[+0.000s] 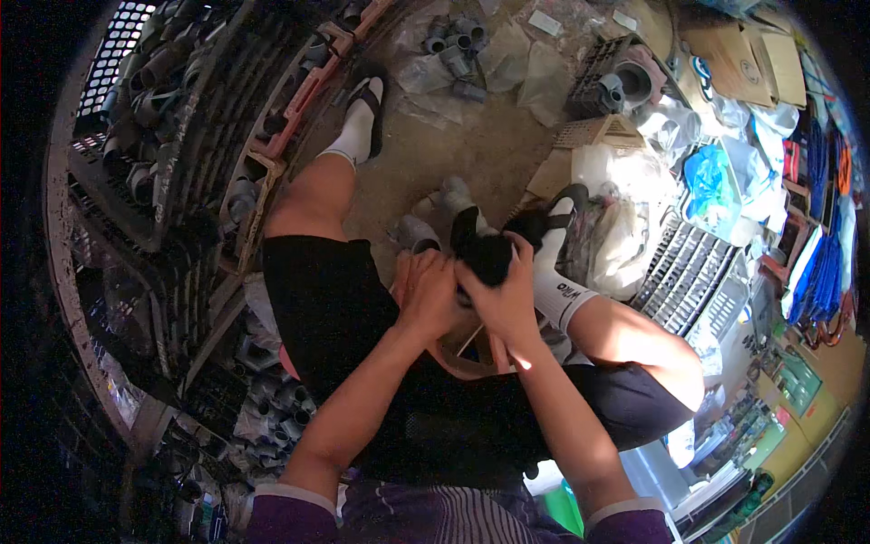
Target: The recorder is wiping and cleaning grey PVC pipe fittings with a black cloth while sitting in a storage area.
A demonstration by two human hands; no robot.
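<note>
My right hand (506, 292) is curled around the side of a dark, soft-looking black thing (486, 260), whose exact kind I cannot tell. Close beside it, my left hand (428, 289) has bent fingers near the black thing's left edge; whatever lies between its fingers is hidden. Both hands are between my knees. Just beyond the left hand a grey plastic pipe fitting (416, 233) lies on the floor, and another grey fitting (457, 194) lies a little farther off. Part of a pinkish plastic frame (469, 367) shows below the hands.
Metal racks (163, 156) and a reddish crate (299, 112) with pipe fittings stand at left. More grey fittings (457, 58) and plastic bags (544, 81) lie on the floor ahead. At right are a grey slatted crate (686, 262), cardboard (731, 58) and bagged items.
</note>
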